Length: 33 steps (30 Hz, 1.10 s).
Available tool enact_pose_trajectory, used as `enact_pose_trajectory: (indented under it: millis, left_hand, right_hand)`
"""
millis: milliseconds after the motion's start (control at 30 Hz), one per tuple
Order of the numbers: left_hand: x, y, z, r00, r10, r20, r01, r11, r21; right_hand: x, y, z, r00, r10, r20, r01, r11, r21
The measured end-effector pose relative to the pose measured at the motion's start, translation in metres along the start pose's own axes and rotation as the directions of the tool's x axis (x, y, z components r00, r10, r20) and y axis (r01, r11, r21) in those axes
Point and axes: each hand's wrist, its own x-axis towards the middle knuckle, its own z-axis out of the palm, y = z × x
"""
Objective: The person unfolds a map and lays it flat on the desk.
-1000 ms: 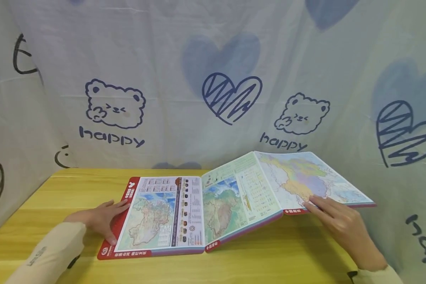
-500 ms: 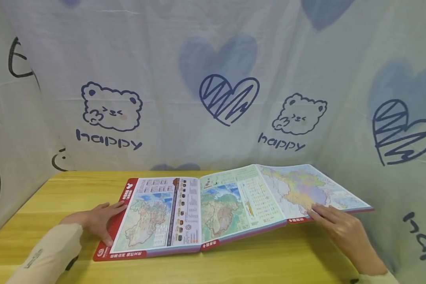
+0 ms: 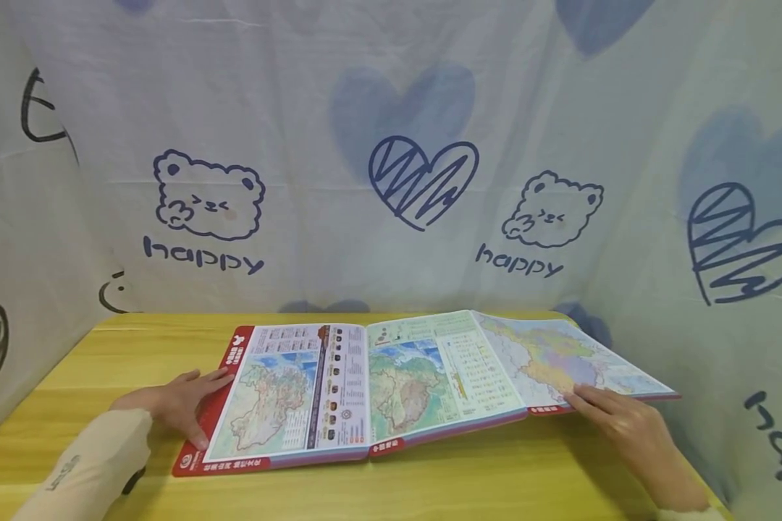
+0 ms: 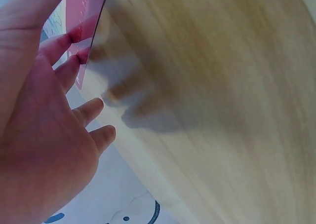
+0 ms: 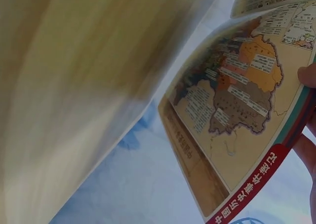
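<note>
A folding map (image 3: 400, 387) is spread across the table in three panels, with a red border at its left end. Its left panel lies low on the table, while the middle and right panels rise above it, with a raised fold between them. My left hand (image 3: 176, 407) rests with spread fingers on the red border; in the left wrist view its fingertips (image 4: 79, 58) reach that edge. My right hand (image 3: 625, 420) pinches the front edge of the right panel, fingers on top. The right wrist view shows the thumb (image 5: 307, 76) against the printed underside (image 5: 242, 86).
The yellow wood-grain table (image 3: 430, 492) extends in front of and left of the map. A pale curtain (image 3: 313, 145) printed with hearts and bears hangs behind the table and along both sides, close to the map's right end.
My right hand has lowered the right panel toward the table, and the fold beside the middle panel has sunk with it. My left hand stays on the red border.
</note>
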Motion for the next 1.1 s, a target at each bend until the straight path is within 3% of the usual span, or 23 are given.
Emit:
enact_pose_trajectory:
  millis: [133,400,700,767,1000,1100]
  left_hand:
    - [-0.001,0.000,0.000,1.000,-0.010,-0.009,0.010,1.000,0.000]
    - [0.001,-0.004,0.002,1.000,-0.016,-0.002,0.016,1.000,-0.026]
    - [-0.001,-0.003,0.004,1.000,-0.031,0.002,0.031,0.997,-0.068]
    - [-0.002,-0.001,0.004,0.999,-0.046,0.003,0.046,0.996,-0.072]
    - [-0.004,0.003,0.004,1.000,0.000,-0.029,-0.001,0.998,-0.062]
    - [-0.005,0.003,0.005,0.999,0.000,-0.038,-0.003,0.998,-0.057]
  right_hand:
    - [-0.004,0.001,0.003,0.999,-0.027,0.020,0.027,1.000,-0.007]
    - [-0.009,-0.005,0.003,0.991,-0.017,0.135,0.027,0.997,-0.066]
    - [-0.017,-0.008,0.009,0.968,0.036,0.248,-0.026,0.999,-0.040]
    - [-0.018,-0.008,0.009,0.956,0.058,0.287,-0.048,0.998,-0.042]
    - [-0.019,-0.010,0.001,0.898,0.136,0.419,-0.111,0.990,-0.084]
    - [-0.017,-0.011,-0.003,0.862,0.186,0.471,-0.166,0.983,-0.084]
